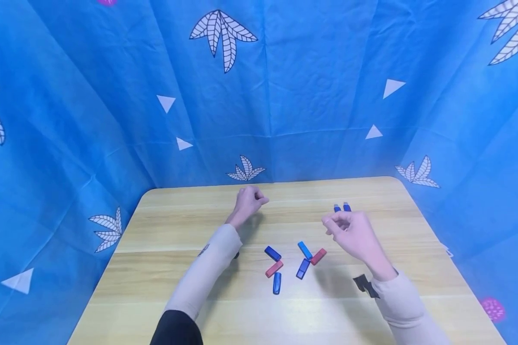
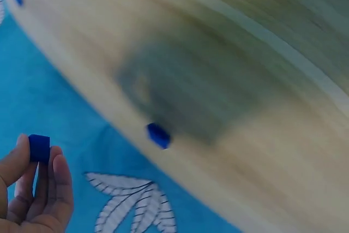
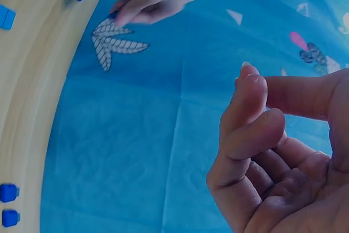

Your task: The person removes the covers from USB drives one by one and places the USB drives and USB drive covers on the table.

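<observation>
A small blue block (image 2: 39, 148) is pinched between thumb and fingertips of the left hand (image 1: 247, 203), raised over the table (image 1: 155, 268). The right hand (image 1: 351, 233) curls, thumb meeting forefinger, nothing visible between, near two blue sticks (image 1: 347, 207).

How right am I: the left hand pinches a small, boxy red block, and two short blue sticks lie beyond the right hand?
The colour is wrong: the left hand pinches a small, boxy blue block, as the left wrist view shows. The rest stands.
</observation>
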Demonstrator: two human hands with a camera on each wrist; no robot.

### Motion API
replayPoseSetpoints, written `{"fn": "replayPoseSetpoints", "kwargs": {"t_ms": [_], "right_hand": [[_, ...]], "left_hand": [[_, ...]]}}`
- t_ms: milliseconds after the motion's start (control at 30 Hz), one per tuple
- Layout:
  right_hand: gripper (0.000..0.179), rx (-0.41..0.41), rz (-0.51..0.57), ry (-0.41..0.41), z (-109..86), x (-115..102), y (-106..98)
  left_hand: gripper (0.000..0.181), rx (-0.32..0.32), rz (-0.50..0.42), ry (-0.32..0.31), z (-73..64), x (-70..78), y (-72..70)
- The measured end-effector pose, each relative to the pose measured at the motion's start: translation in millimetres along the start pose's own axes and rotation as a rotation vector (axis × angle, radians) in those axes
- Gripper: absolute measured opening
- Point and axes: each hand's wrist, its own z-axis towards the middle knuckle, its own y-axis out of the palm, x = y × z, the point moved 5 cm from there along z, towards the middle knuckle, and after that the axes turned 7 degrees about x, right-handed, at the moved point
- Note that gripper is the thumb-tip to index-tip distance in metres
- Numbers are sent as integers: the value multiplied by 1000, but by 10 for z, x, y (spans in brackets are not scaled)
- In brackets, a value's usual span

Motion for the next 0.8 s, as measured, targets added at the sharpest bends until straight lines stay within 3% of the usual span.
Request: {"fn": "replayPoseSetpoints", "kwargs": {"t_ms": [300,567,800], "right_hand": [[20,-9,8,-23,-193,-115,-38],[17,-8,-5,-40,-273,-175,-109],[20,-4,-9,-44,-303,-215,-163]], "left_hand": [[16,-78,137,-45,174,-200,293],[16,-189,230,-39,149,-255,424],[15,-226,326,71,145,-257,482]]}}
